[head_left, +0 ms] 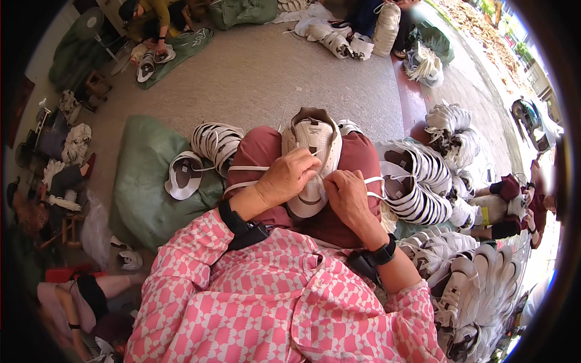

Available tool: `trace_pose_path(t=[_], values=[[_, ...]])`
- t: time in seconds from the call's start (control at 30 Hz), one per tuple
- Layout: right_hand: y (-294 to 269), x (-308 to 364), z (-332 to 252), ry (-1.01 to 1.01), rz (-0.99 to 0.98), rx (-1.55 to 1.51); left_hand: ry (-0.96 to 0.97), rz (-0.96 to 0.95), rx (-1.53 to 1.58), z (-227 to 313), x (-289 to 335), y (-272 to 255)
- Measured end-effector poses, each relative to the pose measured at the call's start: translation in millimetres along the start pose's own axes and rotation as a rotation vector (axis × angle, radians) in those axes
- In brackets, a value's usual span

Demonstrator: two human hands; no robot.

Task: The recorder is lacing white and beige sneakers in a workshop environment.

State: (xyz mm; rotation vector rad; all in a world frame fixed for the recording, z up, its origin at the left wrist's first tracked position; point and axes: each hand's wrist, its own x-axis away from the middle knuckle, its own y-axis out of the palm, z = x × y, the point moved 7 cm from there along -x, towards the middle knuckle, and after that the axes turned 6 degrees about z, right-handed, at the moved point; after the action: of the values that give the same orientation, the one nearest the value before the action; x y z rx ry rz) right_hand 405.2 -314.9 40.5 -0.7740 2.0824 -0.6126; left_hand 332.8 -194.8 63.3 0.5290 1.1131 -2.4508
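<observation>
A white and beige sneaker [311, 136] rests between my thighs, its toe toward me and its brown-lined opening facing away. My left hand [289, 175] is closed over the lacing area, fingertips pinched on a white shoelace [249, 168] that trails left across my thigh. Just right of the shoe's toe, my right hand [348, 192] is closed in a pinch on the lace, and a loop of it sticks out to the right. The fingers partly hide the eyelets and the tongue's lower part.
Nested sneakers [423, 181] lie in rows at my right, with another pile [478, 278] closer in. At left, a green sack [142, 175] lies under a single shoe [183, 175] and a stack of sneakers [216, 142]. Another person [151, 18] handles shoes at the far left.
</observation>
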Motion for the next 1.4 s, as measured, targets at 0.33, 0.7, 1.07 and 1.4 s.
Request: trace_pose_path(t=[0.33, 0.7, 1.07, 1.4], values=[[11, -3, 25, 0.307, -0.105, -0.032, -0.137, -0.13, -0.005, -2, -11, 14], [18, -9, 34, 0.365, -0.237, -0.014, -0.199, -0.261, -0.019, 5, -23, 22], [21, -13, 37, 0.251, -0.253, 0.017, -0.304, -0.254, -0.062, -1, -30, 24], [-4, -38, 11, -0.265, -0.288, 0.151, 0.035, -0.321, -0.082, 3, -30, 16]])
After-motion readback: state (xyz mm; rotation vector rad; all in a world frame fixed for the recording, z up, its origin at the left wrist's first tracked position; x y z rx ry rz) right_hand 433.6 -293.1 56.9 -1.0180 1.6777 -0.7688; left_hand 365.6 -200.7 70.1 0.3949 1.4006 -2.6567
